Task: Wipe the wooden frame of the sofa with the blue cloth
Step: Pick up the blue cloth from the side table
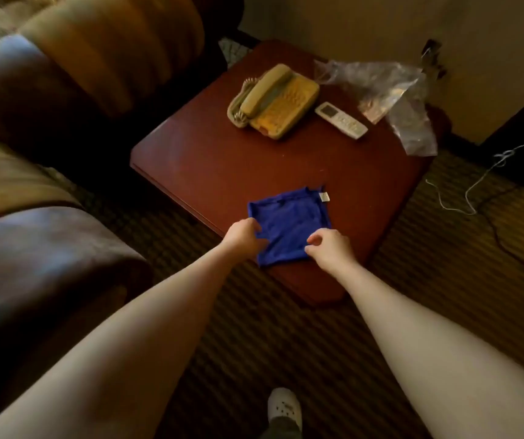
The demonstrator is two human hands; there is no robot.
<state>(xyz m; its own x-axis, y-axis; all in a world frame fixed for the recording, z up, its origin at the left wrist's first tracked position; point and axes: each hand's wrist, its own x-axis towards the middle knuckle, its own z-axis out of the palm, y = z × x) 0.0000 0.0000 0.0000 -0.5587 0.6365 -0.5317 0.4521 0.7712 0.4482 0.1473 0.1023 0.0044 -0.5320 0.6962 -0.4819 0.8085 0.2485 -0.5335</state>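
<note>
left hand (242, 235) pinching left edge of blue cloth (290, 226) | right hand (330, 248) pinching its near right corner | cloth flat between both grips, on near part of table (210, 160) | sofa (42, 172) well left of grips | phone (274, 101), remote (341, 120) beyond cloth

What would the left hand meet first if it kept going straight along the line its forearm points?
The left hand already touches the blue cloth at its left edge. Going on up and right, it would slide over the cloth, then bare table; the remote probably lies further along, though depth is unclear.
</note>
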